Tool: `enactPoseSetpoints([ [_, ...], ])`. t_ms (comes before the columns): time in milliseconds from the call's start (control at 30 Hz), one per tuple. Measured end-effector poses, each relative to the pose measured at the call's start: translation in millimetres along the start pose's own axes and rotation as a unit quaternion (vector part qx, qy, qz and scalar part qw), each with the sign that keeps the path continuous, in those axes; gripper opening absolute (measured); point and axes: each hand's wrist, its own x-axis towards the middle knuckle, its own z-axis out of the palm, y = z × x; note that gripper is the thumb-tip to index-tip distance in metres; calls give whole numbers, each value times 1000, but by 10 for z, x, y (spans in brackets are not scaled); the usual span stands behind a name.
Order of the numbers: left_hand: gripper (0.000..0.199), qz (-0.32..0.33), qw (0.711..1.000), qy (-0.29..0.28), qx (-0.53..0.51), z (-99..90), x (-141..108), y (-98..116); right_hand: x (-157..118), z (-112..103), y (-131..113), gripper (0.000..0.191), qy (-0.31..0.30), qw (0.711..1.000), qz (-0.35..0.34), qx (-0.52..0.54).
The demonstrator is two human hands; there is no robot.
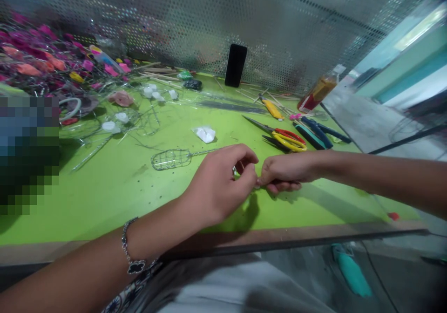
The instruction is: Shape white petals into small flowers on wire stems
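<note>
My left hand (226, 182) is over the green table (115, 210), thumb and fingers bent together in a pinch. Its fingertips meet those of my right hand (286, 171), which is closed just beside it. A tiny pale piece shows between the two hands, too small to make out. Behind my left hand lies a wire frame (171, 159) shaped like a small paddle, with a twisted wire stem running toward the hand. Beyond it sits a crumpled white piece (205, 134). Scissors with red and yellow handles (288, 139) lie past my right hand.
Pink and purple wired pieces (38, 47) are heaped at the back left. A phone (236, 65) leans on the perforated metal panel (167, 19). A yellow cutter (273, 109), dark pliers (317, 131) and a bottle (321, 88) are at the right. A blurred-out area covers the left edge.
</note>
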Motion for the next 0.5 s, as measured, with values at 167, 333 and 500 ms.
enactPoseSetpoints([
  [167, 15, 15, 1000, 7, -5, 2, -5, 15, -97, -125, 87, 62, -55, 998, -29, 32],
  [333, 16, 22, 1000, 3, -8, 11, -4, 1, -166, -352, -123, 56, 107, 945, -139, -276],
  [500, 16, 21, 1000, 19, -10, -9, -3, -18, -78, -324, -440, 45, 129, 897, -211, -368],
])
